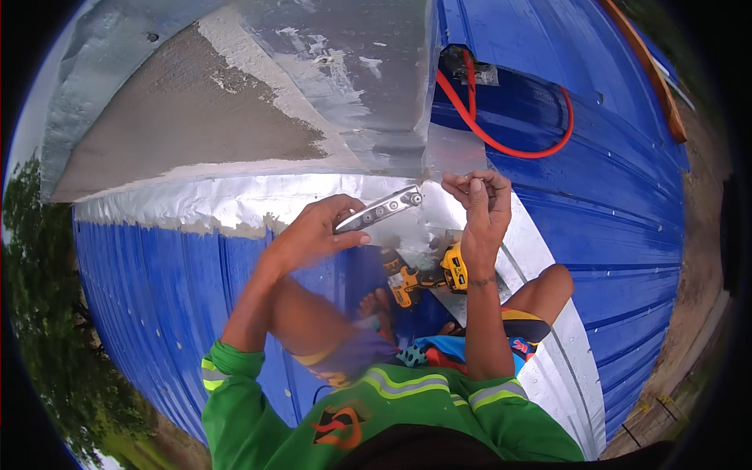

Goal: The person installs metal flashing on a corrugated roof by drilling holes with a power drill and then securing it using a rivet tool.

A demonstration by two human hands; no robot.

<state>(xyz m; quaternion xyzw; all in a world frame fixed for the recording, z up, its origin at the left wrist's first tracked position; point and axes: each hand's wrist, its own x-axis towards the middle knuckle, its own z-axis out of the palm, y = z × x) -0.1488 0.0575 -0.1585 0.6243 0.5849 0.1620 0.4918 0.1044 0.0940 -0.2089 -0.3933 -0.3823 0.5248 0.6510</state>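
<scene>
My left hand [313, 235] is closed around a silver hand riveter [379, 210] with a row of round metal studs along it. Its far end points right, toward my right hand [487, 207]. My right hand is raised beside that end with thumb and fingertips pinched together; anything between them is too small to make out. Below and between my hands, a yellow-and-black cordless drill [403, 283] lies near my bare foot. Behind the riveter runs a strip of shiny silver flashing [298, 188], touching a grey sheet-metal structure [384, 149].
I sit on a blue ribbed metal roof [172, 290]. A red hose or cable [513, 149] loops out of a dark opening at upper right. A pale metal strip [568, 360] curves down on my right. Trees [47, 313] and ground show past the roof edges.
</scene>
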